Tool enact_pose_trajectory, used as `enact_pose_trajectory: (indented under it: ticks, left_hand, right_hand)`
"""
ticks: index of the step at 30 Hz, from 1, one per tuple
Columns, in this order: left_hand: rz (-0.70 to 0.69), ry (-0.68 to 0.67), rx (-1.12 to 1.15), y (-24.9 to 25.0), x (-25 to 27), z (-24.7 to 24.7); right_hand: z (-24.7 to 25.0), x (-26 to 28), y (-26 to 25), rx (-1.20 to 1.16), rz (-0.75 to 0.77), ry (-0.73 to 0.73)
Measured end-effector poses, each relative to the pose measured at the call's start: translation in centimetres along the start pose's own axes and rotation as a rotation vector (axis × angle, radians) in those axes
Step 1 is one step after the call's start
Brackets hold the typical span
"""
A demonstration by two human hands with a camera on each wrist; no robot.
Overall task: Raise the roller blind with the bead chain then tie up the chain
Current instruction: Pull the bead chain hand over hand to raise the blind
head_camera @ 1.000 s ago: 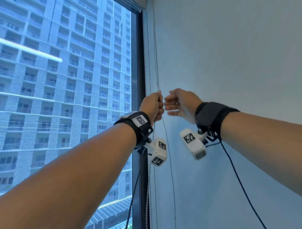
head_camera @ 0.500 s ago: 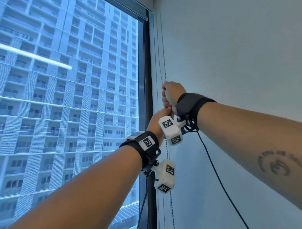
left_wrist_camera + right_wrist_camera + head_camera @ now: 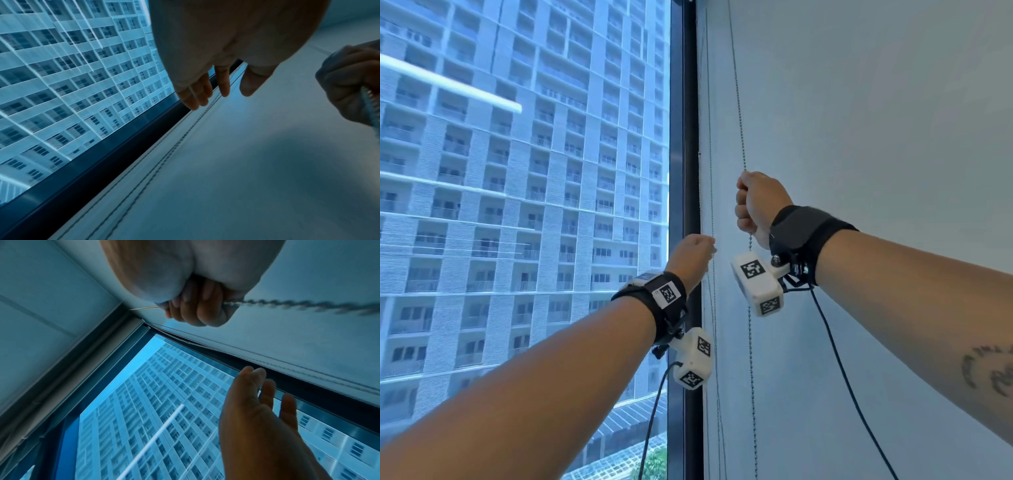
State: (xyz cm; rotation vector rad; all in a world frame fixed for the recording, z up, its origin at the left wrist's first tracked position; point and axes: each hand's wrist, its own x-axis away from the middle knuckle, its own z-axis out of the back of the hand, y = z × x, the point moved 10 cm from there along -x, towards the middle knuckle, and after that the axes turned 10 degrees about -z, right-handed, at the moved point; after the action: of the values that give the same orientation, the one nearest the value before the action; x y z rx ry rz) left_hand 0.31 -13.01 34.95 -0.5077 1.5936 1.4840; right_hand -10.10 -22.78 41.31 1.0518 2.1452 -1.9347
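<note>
A metal bead chain (image 3: 739,113) hangs in front of a pale surface just right of the dark window frame. My right hand (image 3: 755,205) grips it in a fist, and the chain comes out below the fist and hangs on down. The right wrist view shows my right hand (image 3: 195,308) curled round the chain (image 3: 298,305). A thinner second strand (image 3: 711,192) hangs closer to the frame. My left hand (image 3: 693,251) is lower, beside that strand, with its fingers (image 3: 202,91) straight and holding nothing. No blind fabric covers the glass in view.
The dark vertical window frame (image 3: 690,171) stands left of the chain, with the glass (image 3: 517,205) and a tall building beyond. A pale wall-like surface (image 3: 876,137) fills the right side. Black cables (image 3: 839,359) hang from both wrist cameras.
My left hand has let go of the chain, opened and dropped lower. My right hand has taken the chain and now holds it above the left. The view has tilted upward.
</note>
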Motion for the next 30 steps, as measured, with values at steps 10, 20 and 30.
enact_pose_trajectory:
  ticks: [10, 20, 30]
  left_hand:
    - [0.116, -0.081, -0.194, -9.9, 1.6, -1.6]
    - [0.283, -0.234, 0.230, -14.8, 5.1, -5.1]
    - [0.387, -0.197, 0.493, -18.3, 10.4, -6.4]
  right_hand:
    - [1.7, -0.2, 10.4, 0.112, -0.101, -0.006]
    - [2.7, -0.5, 17.9, 0.585, -0.042, 0.172]
    - [3.1, 0.7, 22.3, 0.530, -0.034, 0.364]
